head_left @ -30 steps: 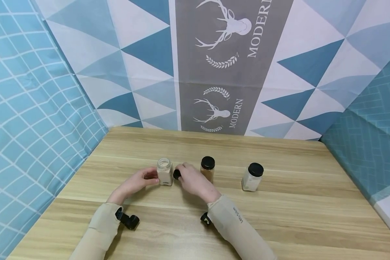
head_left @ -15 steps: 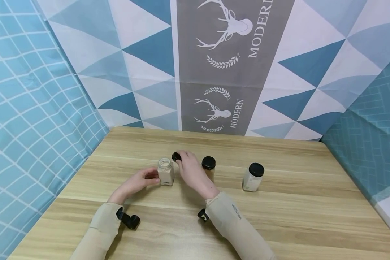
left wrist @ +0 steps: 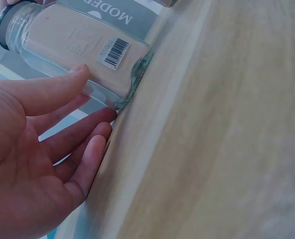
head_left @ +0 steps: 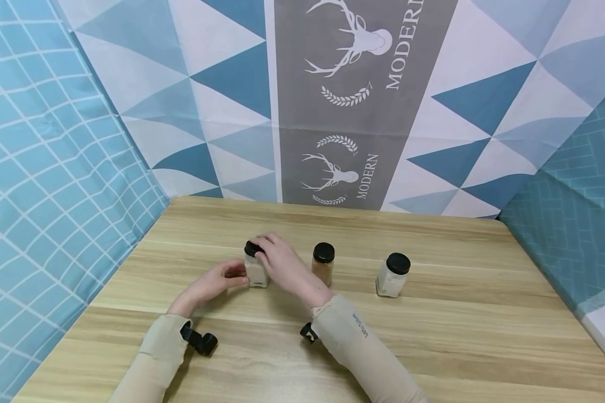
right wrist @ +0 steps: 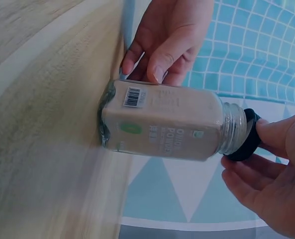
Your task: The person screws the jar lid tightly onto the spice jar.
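A clear glass jar of pale onion powder (right wrist: 162,117) stands upright on the wooden table. My left hand (head_left: 210,284) holds it low on its left side, with the thumb on the barcode side and the fingers reaching behind in the left wrist view. Above it, my right hand (head_left: 286,270) pinches a black lid (right wrist: 247,138) between thumb and fingers. The lid sits over the jar's mouth, slightly tilted, with the glass threads showing below it in the right wrist view.
Right of my hands stands a jar of brown powder (head_left: 322,273) with a black lid. Farther right is a jar of white powder (head_left: 391,281), also black-lidded. Patterned cloth (head_left: 327,112) hangs behind the wooden table (head_left: 459,324).
My right hand has lifted the black lid from beside the jar, then carried it left onto the jar's mouth. My left hand has stayed at the jar.
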Available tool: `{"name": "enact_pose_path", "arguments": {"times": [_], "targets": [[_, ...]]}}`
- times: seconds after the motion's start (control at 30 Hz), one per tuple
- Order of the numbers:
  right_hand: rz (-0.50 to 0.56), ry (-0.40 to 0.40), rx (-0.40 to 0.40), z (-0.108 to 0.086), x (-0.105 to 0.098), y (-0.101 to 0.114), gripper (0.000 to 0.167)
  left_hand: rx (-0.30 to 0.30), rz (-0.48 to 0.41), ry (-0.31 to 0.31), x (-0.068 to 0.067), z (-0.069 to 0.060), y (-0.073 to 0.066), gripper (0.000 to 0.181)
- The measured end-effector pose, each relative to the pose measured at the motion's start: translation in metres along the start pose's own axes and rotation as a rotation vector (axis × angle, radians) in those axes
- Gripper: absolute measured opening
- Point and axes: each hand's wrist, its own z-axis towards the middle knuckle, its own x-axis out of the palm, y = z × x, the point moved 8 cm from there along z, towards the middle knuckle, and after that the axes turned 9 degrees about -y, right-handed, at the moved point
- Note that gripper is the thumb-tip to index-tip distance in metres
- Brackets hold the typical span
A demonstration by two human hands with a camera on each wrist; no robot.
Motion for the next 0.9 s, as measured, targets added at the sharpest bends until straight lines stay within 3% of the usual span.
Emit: {"name": "enact_pose_path", "arguments": {"times": [0.2, 0.33, 0.9], "targets": [[-0.017, -0.01, -0.095, -0.0021, 0.0026, 0.0072, 0.032, 0.002, -0.007, 0.001, 0.0005, -0.0006, -0.0007, 0.049], [-0.022, -0.023, -0.118, -0.0038, 0.0034, 0.0083, 0.031, -0.006, -0.01, -0.008, 0.0002, -0.0013, -0.0004, 0.047], [0.065, -0.119, -0.084, -0.0091, 0.0032, 0.0013, 0.028, -0.03, -0.005, -0.006, -0.0018, -0.0012, 0.0002, 0.055]]}}
